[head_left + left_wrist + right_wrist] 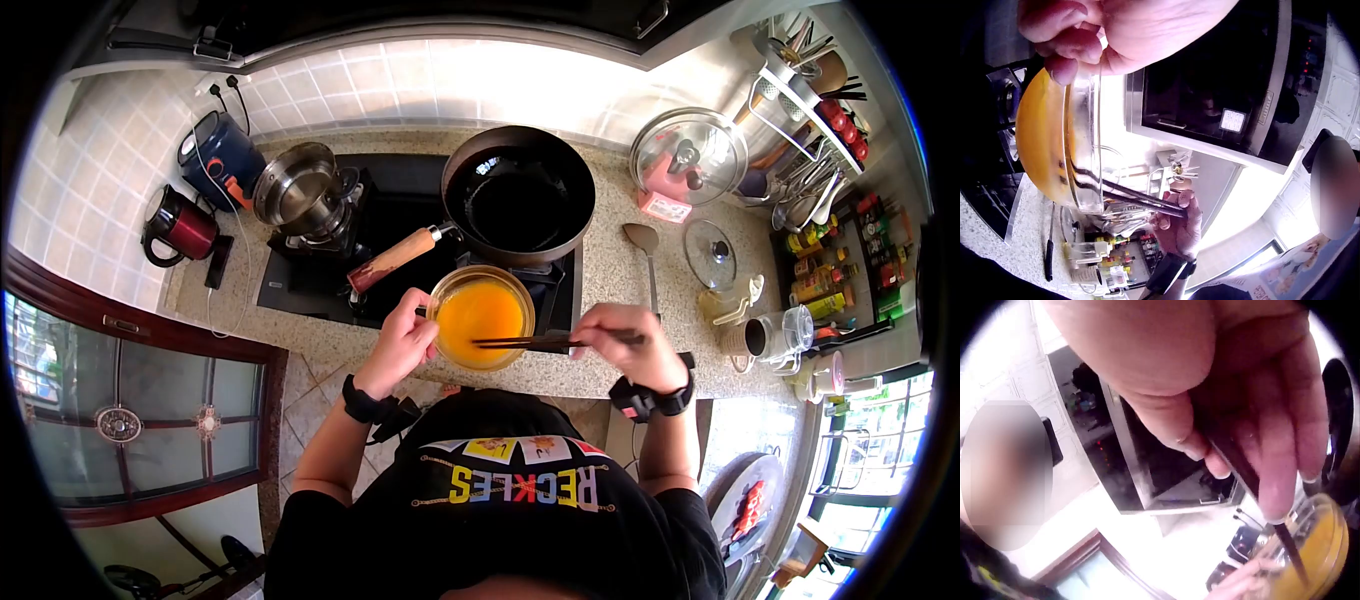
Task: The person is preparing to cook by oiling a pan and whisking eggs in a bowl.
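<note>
A clear glass bowl (527, 293) of beaten egg (480, 318) is held in front of the stove's near edge. My left hand (402, 342) grips its left rim between thumb and fingers; the left wrist view shows the fingers (1063, 37) over the rim. In my right hand (628, 345) is a pair of dark chopsticks (540, 343). Their tips dip into the yellow egg from the right, and the right wrist view shows the chopsticks (1241, 469) running between thumb and fingers down into the bowl (1329, 509).
Behind the bowl a black wok (520, 195) sits on the stove, its wooden handle (395, 258) pointing front left. A steel pot (297, 188) stands on the left burner. To the right lie a spatula (642, 240) and a glass lid (710, 255); a red kettle (182, 228) stands far left.
</note>
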Demonstrator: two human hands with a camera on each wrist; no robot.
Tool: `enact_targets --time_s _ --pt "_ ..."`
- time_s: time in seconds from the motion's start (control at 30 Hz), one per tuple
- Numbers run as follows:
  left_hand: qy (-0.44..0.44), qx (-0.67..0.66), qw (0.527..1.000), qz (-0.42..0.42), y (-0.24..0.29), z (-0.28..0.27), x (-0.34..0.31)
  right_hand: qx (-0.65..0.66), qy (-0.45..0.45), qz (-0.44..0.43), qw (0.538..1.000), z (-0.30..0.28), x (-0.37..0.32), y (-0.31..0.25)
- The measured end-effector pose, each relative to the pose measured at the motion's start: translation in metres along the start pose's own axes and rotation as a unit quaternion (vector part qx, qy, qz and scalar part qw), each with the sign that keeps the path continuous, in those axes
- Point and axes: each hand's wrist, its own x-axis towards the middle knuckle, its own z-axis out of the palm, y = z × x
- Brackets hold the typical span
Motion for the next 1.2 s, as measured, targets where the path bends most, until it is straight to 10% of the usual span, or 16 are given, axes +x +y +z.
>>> enact_targets --time_s 0.17,0.3,0.43,0.63,0.77,0.93,1.07,1.2 --pt "-0.011 0.001 1.000 -0.009 0.000 0.003 -0.002 -0.013 0.121 0.016 0.992 0.001 0.007 0.008" --pt "-0.015 -0.005 1.000 -0.012 0.001 0.003 -0.001 -0.034 -0.045 -0.055 0.997 0.003 0.003 0.002" --pt "-0.012 0.007 1.000 -0.020 0.000 0.005 -0.003 -0.006 0.116 0.054 0.992 -0.007 0.003 0.004" --pt "-0.010 0.000 1.000 -0.011 -0.005 0.006 -0.001 -0.010 -0.043 -0.014 0.999 -0.003 0.000 0.000" --pt "-0.005 0.001 1.000 -0.017 -0.003 0.009 -0.004 -0.014 0.138 0.023 0.990 -0.005 0.008 0.006" --pt "-0.003 -0.011 1.000 -0.022 0.001 0.008 -0.002 0.007 -0.039 0.001 0.999 -0.002 0.003 -0.001" --pt "-0.009 0.006 1.000 -0.015 0.003 0.007 -0.004 -0.008 0.128 0.028 0.991 -0.007 0.007 0.005" --pt "-0.015 0.001 1.000 -0.025 0.005 0.008 -0.003 -0.025 -0.050 -0.032 0.998 0.003 0.008 0.001"
